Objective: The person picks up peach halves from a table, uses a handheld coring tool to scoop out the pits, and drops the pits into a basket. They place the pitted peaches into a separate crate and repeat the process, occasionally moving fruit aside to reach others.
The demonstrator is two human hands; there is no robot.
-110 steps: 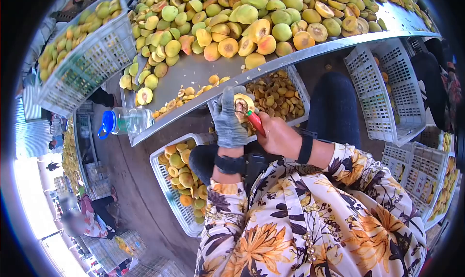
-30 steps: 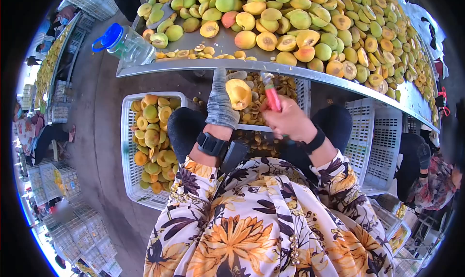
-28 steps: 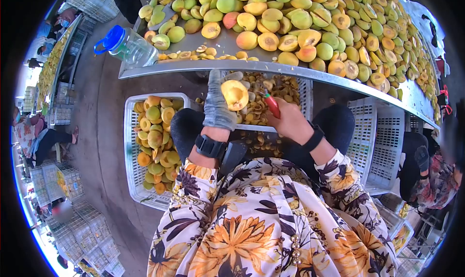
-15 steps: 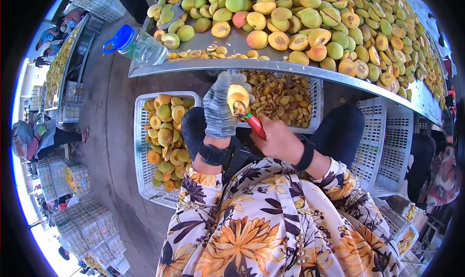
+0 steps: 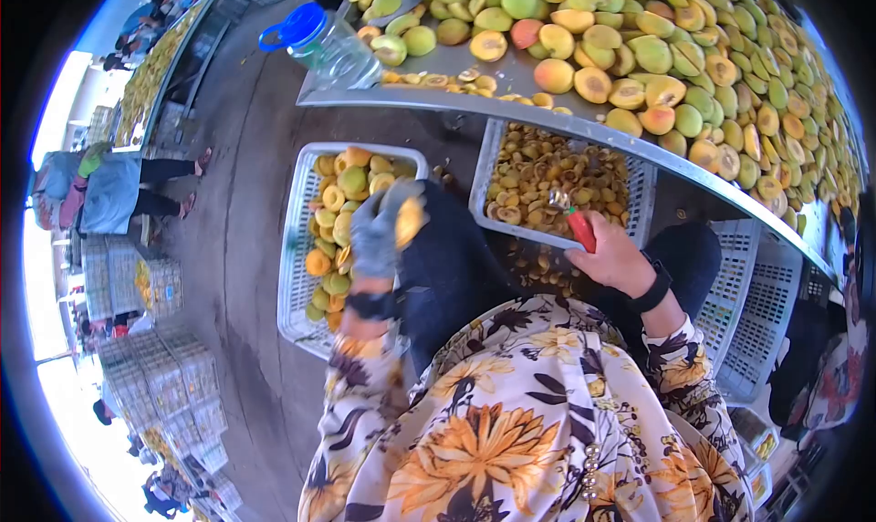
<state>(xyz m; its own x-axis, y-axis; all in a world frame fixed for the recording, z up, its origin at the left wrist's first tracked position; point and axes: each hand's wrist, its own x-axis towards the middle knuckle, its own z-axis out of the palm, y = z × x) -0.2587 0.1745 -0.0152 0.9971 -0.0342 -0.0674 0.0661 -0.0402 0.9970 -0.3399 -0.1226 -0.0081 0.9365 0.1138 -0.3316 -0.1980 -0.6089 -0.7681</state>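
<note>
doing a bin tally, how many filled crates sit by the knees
2: crate of fruit halves beside the gloved left hand, crate of pits before the right hand; others may be hidden.

Fruit-proc. shed: peaches [image 5: 593,84] on table [image 5: 392,99], stacked crates [image 5: 146,385]

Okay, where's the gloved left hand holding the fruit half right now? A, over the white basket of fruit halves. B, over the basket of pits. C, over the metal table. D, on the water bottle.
A: the left hand holds the fruit half above the basket of fruit halves, apart from the pit basket.
</note>
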